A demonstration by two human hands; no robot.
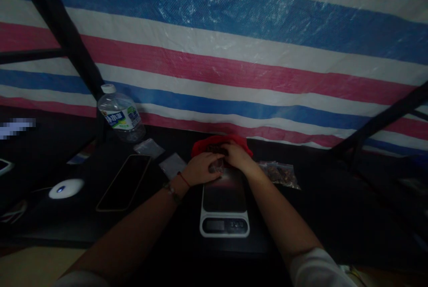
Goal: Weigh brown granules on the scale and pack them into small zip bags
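Observation:
My left hand (203, 167) is closed around a small clear plastic bag (217, 166), just over the far end of a white kitchen scale (224, 200). Beside it, my right hand (236, 155) reaches to the mouth of a red bag (199, 145) behind the scale. The right fingers are bent down and pressed together among dark brown contents; what they grip is hidden. To the right of my right forearm lie several clear zip bags (282, 175) filled with brown pieces. Two flat clear bags, one of them this near bag (173, 165), rest left of my left hand.
A large clear bottle (122, 115) stands at the back left. A phone (124, 183) and a white mouse-like device (66, 188) lie on the black table (321, 207). Dark frame bars (75, 46) flank a striped plastic sheet (234, 68) behind.

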